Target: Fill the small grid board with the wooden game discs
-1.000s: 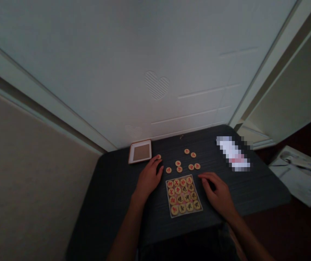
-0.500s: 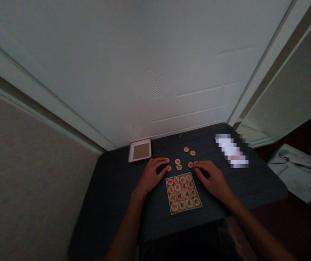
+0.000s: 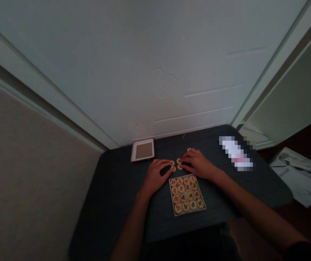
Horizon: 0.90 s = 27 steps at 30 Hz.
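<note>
On the dark table, my left hand (image 3: 156,175) has its index finger and thumb on two round Chinese chess pieces (image 3: 173,169), one behind the other. Facing it, my right hand (image 3: 199,164) has its fingertips at a second pair of pieces (image 3: 178,161). A narrow gap separates the pairs. One more piece (image 3: 189,149) peeks out behind my right fingers; others on that side are hidden by the hand. Nearer to me lies a square box (image 3: 204,208) with rows of red- and black-marked pieces packed in it.
A shallow box lid (image 3: 153,148) with a brown inside rests at the table's back left. A blurred-out white object (image 3: 233,150) lies at the right. Behind the table (image 3: 112,188) rises a white panel (image 3: 112,90) with heart reliefs. Papers (image 3: 302,177) are on the right, beyond the table.
My right hand has moved left from the right-hand pieces to the middle pair. My left hand and its pair have shifted slightly right, and the two pairs are closer together. The view has shifted a little.
</note>
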Tool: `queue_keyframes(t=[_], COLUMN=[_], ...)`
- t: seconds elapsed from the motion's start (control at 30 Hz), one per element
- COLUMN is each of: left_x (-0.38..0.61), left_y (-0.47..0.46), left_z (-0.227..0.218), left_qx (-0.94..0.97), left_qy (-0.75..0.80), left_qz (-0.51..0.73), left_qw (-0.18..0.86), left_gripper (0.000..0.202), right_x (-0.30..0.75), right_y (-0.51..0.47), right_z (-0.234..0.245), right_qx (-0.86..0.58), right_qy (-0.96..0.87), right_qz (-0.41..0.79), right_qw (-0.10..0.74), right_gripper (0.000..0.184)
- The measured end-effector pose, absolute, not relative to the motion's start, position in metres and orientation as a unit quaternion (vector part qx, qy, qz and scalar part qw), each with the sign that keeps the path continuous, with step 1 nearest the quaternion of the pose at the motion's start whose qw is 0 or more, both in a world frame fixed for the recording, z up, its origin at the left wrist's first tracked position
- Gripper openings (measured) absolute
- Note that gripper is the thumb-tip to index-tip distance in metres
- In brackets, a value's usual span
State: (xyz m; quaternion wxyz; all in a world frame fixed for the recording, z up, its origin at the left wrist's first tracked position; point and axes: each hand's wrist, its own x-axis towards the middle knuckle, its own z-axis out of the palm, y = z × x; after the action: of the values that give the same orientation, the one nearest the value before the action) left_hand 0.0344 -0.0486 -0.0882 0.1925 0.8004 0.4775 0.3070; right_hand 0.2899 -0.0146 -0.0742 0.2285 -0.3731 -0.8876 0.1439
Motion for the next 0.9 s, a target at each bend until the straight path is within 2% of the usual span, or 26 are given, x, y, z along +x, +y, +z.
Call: queue_keyframes(t=[0.23, 0.37, 0.5, 0.9], left_x=[0.032, 0.031, 0.032, 0.033], left_y=[-0.05, -0.05, -0.05, -0.051], left_z=[-0.091, -0.093, -0.092, -0.091], left_qx=[0.778, 0.778, 0.78, 0.778], left_qy=[0.491, 0.492, 0.489, 0.488], left_qz=[0.332, 0.333, 0.335, 0.343], left_qw=[0.207, 0.203, 0.199, 0.197], left_gripper=[0.025, 0.023, 0.022, 0.021], right_x=[0.336, 0.359, 0.353, 0.318], right_y=[-0.021, -0.036, -0.049, -0.034], right_z=[-0.074, -0.079, -0.089, -0.095], right_qx=[-0.444, -0.46, -0.446, -0.381], right_qy=[-0.826, -0.815, -0.813, -0.846], right_qz=[0.144, 0.173, 0.218, 0.227], right_qw=[0.315, 0.309, 0.303, 0.296], right_gripper=[0.028, 0.03, 0.023, 0.02])
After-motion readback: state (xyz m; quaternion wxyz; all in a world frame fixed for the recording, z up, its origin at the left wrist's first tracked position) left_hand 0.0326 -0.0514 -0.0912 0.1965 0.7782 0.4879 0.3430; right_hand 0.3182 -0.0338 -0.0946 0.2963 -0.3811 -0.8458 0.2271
